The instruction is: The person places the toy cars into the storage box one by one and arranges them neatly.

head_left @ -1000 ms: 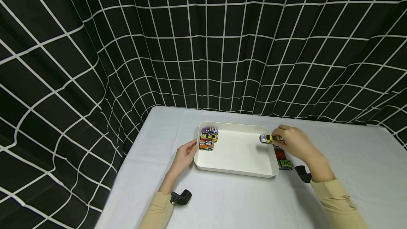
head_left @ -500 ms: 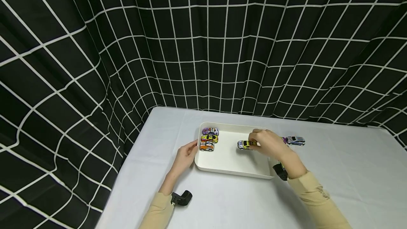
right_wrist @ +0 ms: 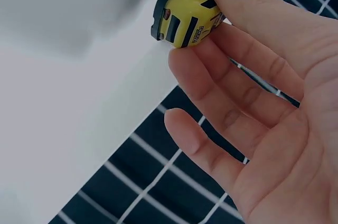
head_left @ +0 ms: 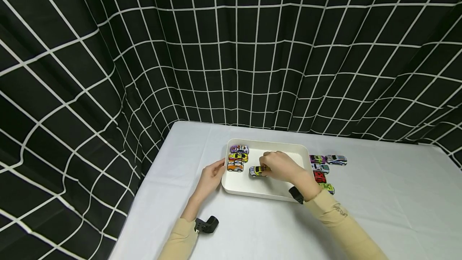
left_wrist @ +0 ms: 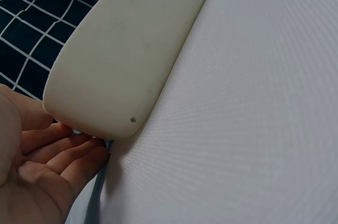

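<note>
My right hand pinches a yellow toy car with silver and black markings between thumb and fingers, low inside the white tray. In the right wrist view the car's yellow end pokes out past the fingertips. Along the tray's left wall sit a purple car, a yellow-and-red car and an orange car, just left of the held one. My left hand touches the tray's left end from outside; the left wrist view has its fingers against the outer wall.
Several more toy cars stand on the white-covered table right of the tray: a purple-and-green one, a silver one, a pale one, a red one and a green one. A black gridded curtain hangs behind.
My right hand has carried the yellow car from over the tray's right wall leftward and down, close to the three cars at the left. The left hand stays at the tray's end.
</note>
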The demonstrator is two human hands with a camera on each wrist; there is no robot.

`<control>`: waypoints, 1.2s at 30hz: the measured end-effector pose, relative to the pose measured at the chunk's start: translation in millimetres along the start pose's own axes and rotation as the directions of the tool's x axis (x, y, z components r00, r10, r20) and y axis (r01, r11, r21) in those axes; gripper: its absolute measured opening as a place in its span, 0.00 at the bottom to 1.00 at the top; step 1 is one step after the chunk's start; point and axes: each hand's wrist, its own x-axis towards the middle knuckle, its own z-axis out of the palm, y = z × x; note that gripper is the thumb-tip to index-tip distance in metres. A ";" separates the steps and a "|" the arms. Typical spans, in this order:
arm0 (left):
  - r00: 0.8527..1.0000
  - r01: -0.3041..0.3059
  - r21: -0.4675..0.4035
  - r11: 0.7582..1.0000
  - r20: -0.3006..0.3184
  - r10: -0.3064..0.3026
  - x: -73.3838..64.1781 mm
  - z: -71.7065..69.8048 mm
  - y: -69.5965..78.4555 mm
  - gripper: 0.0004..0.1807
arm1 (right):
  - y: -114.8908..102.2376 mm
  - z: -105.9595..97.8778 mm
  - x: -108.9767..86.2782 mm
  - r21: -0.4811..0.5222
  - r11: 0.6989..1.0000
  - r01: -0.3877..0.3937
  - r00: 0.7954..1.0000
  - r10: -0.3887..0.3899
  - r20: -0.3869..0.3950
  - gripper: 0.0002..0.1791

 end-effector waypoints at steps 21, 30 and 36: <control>1.000 -0.005 -0.005 1.000 0.013 0.005 -0.6 -1.0 2.5 0.20 | -28.4 12.3 45.5 0.117 0.993 0.022 0.993 -0.036 0.112 0.08; 1.000 -0.015 -0.005 1.000 -0.006 0.015 10.5 2.1 -29.1 0.20 | -34.3 14.4 56.0 0.138 0.990 0.033 0.991 -0.050 0.124 0.09; 1.000 -0.017 0.009 1.000 -0.017 0.017 11.8 2.6 -36.3 0.20 | -37.1 17.5 59.5 0.120 0.992 0.032 0.989 -0.049 0.138 0.11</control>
